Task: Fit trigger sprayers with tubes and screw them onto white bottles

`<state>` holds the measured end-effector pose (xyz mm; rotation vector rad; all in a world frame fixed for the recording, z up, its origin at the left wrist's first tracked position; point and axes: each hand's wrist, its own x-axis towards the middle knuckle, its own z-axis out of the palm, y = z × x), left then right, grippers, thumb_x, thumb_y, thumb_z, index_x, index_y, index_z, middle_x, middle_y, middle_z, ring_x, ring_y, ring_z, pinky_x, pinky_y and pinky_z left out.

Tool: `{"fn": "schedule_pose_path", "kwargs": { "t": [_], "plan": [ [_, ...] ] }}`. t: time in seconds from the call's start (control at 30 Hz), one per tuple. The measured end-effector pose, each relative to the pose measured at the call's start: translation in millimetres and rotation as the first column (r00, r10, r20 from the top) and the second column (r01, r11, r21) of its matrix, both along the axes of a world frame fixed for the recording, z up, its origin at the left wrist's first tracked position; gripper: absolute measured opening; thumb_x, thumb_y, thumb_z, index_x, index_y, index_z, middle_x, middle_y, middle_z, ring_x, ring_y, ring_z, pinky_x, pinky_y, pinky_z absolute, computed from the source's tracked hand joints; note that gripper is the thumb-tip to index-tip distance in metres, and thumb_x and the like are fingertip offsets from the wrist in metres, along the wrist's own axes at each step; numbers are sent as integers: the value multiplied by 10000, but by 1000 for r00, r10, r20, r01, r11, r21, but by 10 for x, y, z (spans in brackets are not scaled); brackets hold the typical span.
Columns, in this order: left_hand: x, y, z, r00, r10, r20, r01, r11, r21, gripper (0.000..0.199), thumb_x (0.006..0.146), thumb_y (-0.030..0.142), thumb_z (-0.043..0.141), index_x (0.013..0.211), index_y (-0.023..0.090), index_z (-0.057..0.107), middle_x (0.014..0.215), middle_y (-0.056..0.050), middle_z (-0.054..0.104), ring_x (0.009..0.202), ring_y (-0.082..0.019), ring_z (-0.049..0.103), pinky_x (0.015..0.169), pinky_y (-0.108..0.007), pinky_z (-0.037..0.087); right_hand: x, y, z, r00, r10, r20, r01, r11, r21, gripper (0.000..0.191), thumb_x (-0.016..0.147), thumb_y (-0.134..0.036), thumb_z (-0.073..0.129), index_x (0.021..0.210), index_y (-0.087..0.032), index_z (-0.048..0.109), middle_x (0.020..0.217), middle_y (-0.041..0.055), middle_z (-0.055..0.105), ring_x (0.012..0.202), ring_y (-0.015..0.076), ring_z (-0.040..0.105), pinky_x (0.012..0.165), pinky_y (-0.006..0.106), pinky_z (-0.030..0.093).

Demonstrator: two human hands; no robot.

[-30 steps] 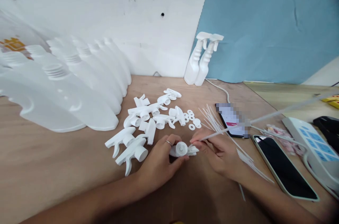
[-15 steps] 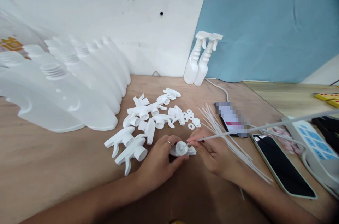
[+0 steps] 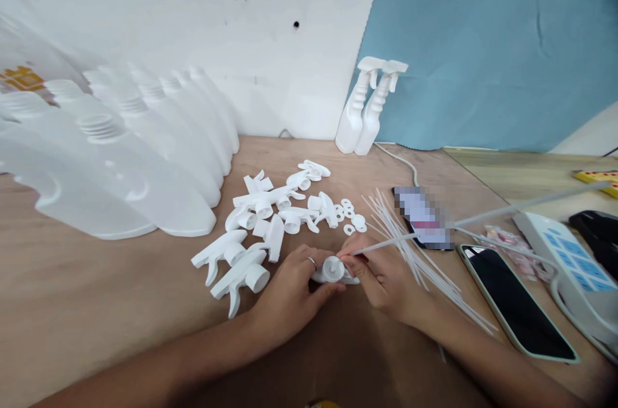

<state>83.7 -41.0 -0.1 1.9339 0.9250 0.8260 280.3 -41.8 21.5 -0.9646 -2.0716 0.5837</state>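
My left hand [image 3: 297, 289], with a ring on one finger, holds a white spray head [image 3: 333, 269] low over the table, its round opening facing up. Pinched in the fingertips of my right hand [image 3: 379, 273] is a long thin white tube [image 3: 386, 243], whose near end is at the rim of that opening; its far end reaches out to the right. Whether the tip is inside the opening I cannot tell. Several loose spray heads [image 3: 241, 276] lie left of and beyond my hands. Small white rings [image 3: 348, 229] and a bundle of thin tubes [image 3: 425, 260] rest beyond my right hand.
Several white bottles without tops [image 3: 159, 183] stand at the left. Two bottles with spray heads [image 3: 360, 112] stand by the wall. To the right are two phones [image 3: 516, 302] [image 3: 425, 218], a cable, a small pink packet pile [image 3: 516, 253] and a white power strip [image 3: 570, 260].
The tube's far part has swung slightly and looks lower at the right. Its near end has shifted a little at the opening's rim. Both hands keep their hold.
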Motion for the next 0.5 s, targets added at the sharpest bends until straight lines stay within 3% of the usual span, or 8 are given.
{"fn": "schedule_pose_path", "kwargs": {
  "t": [0.3,0.5],
  "plan": [
    [43,11,7,999,49,-17,-50,997,-58,172,909,262,656,1079,239,672,1026,-16,653,1015,-200,579,930,-338,441,15,56,-62,999,19,44,-18,999,-30,184,993,-206,412,858,-238,533,734,11,563,664,172,550,621,304,420],
    [69,28,-4,996,88,-22,-90,990,-107,200,903,257,659,1102,245,670,1042,-19,649,1011,-204,586,931,-345,445,0,123,2,998,-18,62,20,999,-37,180,987,-208,458,821,-217,528,700,-10,551,637,143,526,608,273,392]
  ]
}}
